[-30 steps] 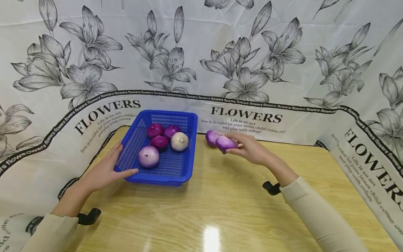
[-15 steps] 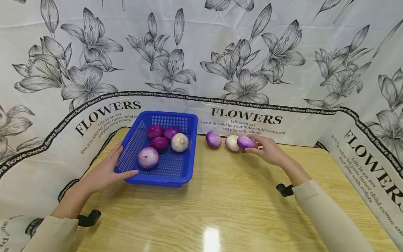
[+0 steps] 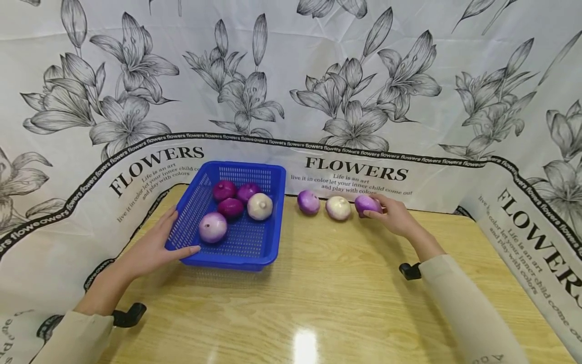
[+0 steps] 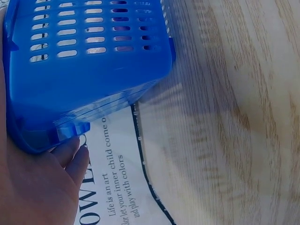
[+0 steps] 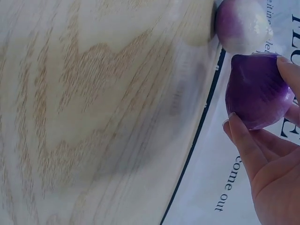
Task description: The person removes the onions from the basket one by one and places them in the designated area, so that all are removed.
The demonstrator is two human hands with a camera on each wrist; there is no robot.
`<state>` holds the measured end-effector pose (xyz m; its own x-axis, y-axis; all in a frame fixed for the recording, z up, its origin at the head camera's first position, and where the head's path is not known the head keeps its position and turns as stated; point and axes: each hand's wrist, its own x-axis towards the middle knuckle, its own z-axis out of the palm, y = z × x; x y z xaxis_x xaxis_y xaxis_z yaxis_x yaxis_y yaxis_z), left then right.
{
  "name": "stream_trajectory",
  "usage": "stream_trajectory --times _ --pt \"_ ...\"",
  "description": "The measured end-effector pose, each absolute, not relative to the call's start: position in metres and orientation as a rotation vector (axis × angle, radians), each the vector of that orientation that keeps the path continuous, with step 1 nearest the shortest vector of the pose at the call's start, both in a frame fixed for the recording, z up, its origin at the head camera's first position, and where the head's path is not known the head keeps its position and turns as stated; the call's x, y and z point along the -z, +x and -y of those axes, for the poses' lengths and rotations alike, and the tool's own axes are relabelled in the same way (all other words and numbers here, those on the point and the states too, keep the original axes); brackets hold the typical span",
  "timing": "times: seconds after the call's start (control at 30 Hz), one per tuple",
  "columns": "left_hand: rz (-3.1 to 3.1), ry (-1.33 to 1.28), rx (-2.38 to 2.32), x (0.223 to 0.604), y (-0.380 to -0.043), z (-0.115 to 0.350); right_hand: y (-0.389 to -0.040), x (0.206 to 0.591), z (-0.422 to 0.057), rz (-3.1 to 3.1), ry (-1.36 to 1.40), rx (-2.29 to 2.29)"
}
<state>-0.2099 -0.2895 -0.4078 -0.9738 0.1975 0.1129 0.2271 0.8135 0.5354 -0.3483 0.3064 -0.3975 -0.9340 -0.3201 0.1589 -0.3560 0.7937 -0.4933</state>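
Observation:
My left hand (image 3: 145,250) grips the near left corner of a blue plastic basket (image 3: 268,247), its thumb over the front rim. In the left wrist view, its fingers (image 4: 77,161) lie against the outside of the basket's rim. Inside sit several dark purple onions (image 3: 230,208), a white onion (image 3: 259,206) and a pale purple onion (image 3: 212,227). At the back of the table, my right hand (image 3: 393,217) pinches a purple onion (image 3: 367,205) between thumb and fingers; the right wrist view shows this purple onion (image 5: 258,91) close up.
Between the basket and the held onion, a purple-and-white onion (image 3: 308,202) and a pale yellowish onion (image 3: 338,208) stand in a row along the back edge. A flower-printed cloth (image 3: 254,116) hangs behind the wooden table (image 3: 273,313).
My right hand has carried the purple onion to the right along the back, uncovering the pale onion and leaving a gap beside it. My left hand and the basket stay in place.

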Motion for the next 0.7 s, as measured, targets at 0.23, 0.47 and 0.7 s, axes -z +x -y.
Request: stream_trajectory --times 0.23,0.47,0.7 --pt "2.953 -0.342 0.864 0.409 -0.209 0.29 -0.352 0.408 -0.313 2.941 0.488 -0.784" --pt "2.925 -0.358 0.874 0.409 -0.211 0.289 -0.36 0.415 -0.317 3.005 0.431 -0.75" --pt "2.93 -0.355 0.889 0.409 -0.209 0.288 -0.366 0.424 -0.316 2.992 0.462 -0.782"
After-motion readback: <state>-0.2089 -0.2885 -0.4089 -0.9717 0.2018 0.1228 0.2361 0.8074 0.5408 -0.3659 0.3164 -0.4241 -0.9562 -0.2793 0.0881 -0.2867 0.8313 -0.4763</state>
